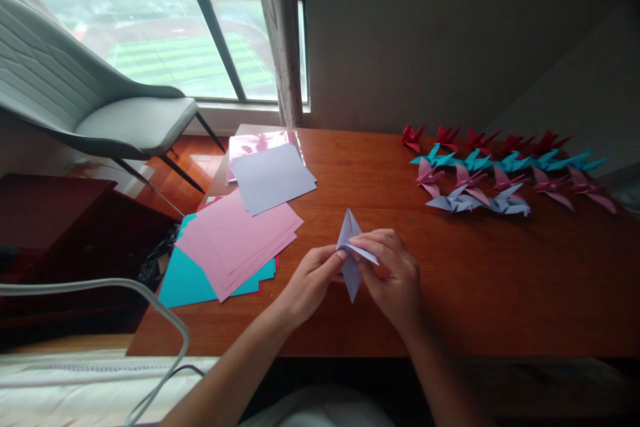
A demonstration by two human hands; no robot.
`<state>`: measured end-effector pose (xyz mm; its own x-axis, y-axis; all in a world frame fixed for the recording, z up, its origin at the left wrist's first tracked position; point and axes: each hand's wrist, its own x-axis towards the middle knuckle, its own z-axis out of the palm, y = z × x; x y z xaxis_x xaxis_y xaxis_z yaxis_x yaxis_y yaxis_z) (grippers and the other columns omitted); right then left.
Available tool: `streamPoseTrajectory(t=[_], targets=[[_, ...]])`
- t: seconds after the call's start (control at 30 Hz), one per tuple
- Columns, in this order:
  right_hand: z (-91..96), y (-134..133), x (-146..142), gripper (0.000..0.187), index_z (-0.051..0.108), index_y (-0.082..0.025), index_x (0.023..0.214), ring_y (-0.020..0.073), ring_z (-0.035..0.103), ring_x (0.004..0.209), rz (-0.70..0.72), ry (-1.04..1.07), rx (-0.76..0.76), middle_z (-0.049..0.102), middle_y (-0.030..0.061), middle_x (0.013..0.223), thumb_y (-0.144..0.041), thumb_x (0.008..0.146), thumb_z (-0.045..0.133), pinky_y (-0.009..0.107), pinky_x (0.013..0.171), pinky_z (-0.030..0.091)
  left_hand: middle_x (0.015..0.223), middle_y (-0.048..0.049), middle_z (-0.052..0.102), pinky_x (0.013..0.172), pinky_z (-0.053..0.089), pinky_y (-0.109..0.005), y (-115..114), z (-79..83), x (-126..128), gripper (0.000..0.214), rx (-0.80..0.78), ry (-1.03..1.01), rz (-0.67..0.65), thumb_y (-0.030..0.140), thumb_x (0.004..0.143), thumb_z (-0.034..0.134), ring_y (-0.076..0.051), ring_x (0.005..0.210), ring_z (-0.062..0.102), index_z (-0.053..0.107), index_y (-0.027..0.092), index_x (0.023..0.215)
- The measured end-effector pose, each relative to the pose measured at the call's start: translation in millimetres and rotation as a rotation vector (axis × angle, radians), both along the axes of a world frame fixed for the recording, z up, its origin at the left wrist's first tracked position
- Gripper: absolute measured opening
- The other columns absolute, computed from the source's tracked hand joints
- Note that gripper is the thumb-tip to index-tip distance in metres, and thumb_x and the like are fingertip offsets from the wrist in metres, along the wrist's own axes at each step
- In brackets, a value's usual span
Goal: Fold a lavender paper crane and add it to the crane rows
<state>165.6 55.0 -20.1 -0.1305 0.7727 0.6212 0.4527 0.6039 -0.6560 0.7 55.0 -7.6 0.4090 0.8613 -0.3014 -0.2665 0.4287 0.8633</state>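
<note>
Between my two hands is a lavender folded paper (pixel 353 280), a narrow diamond shape with one flap sticking out to the right. My left hand (pixel 315 277) pinches its left side, thumb on top and the other fingers partly hidden beneath. The fingers of my right hand (pixel 395 273) close on the flap and the right side of the paper. Both hands hold it just above the near part of the wooden table (pixel 350 167). To the right, two lavender paper cranes (pixel 457 200) stand in the nearest row of folded cranes.
Behind them run rows of pink cranes (pixel 467 178), turquoise cranes (pixel 513 161) and red cranes (pixel 480 140). At left lie lavender sheets (pixel 273 177), pink sheets (pixel 245 233), turquoise sheets (pixel 187 280) and a shiny pink packet (pixel 250 142). A chair (pixel 135 123) stands beyond the table's left edge.
</note>
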Motion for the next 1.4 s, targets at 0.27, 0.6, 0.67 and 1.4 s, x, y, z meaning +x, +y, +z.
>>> streamPoseTrajectory(t=[0.27,0.6,0.67,1.4], targets=[[1.0,0.2,-0.3,0.024,0.072,-0.026,0.108,0.0242,0.064,0.095,0.028,0.027,-0.002,0.074,0.0065,0.100,-0.012,0.090,0.065,0.044,0.083,0.056,0.078,-0.0061,0.069,0.075,0.054,-0.031,-0.3,-3.0,0.5,0.040,-0.024,0.017,0.035,0.050,0.083,0.069,-0.021,0.077,0.065,0.075,0.011,0.091],[2.2,-1.2,0.8,0.032,0.074,-0.029,0.111,0.0238,0.063,0.094,0.056,0.041,0.003,0.077,0.0048,0.102,-0.008,0.089,0.064,0.043,0.081,0.055,0.082,-0.0075,0.073,0.079,0.055,-0.034,-1.0,-7.3,0.3,0.039,-0.039,0.016,0.069,0.048,0.085,0.064,-0.023,0.079,0.069,0.074,0.012,0.091],[1.4,-1.0,0.9,0.032,0.074,-0.029,0.111,0.0238,0.063,0.093,0.049,0.042,0.006,0.077,0.0048,0.102,-0.008,0.089,0.064,0.043,0.081,0.055,0.082,-0.0080,0.073,0.079,0.055,-0.033,-1.0,-6.9,0.3,0.039,-0.040,0.007,0.057,0.049,0.085,0.065,-0.024,0.079,0.070,0.074,0.011,0.091],[1.0,0.1,-2.3,0.034,0.074,-0.030,0.112,0.0225,0.062,0.091,0.020,0.005,0.051,0.078,0.0043,0.102,-0.005,0.091,0.063,0.042,0.079,0.057,0.069,0.0005,0.063,0.069,0.053,-0.026,1.9,-5.8,1.9,0.022,-0.110,-0.014,0.199,0.036,0.084,0.064,-0.014,0.065,0.059,0.065,0.016,0.077]])
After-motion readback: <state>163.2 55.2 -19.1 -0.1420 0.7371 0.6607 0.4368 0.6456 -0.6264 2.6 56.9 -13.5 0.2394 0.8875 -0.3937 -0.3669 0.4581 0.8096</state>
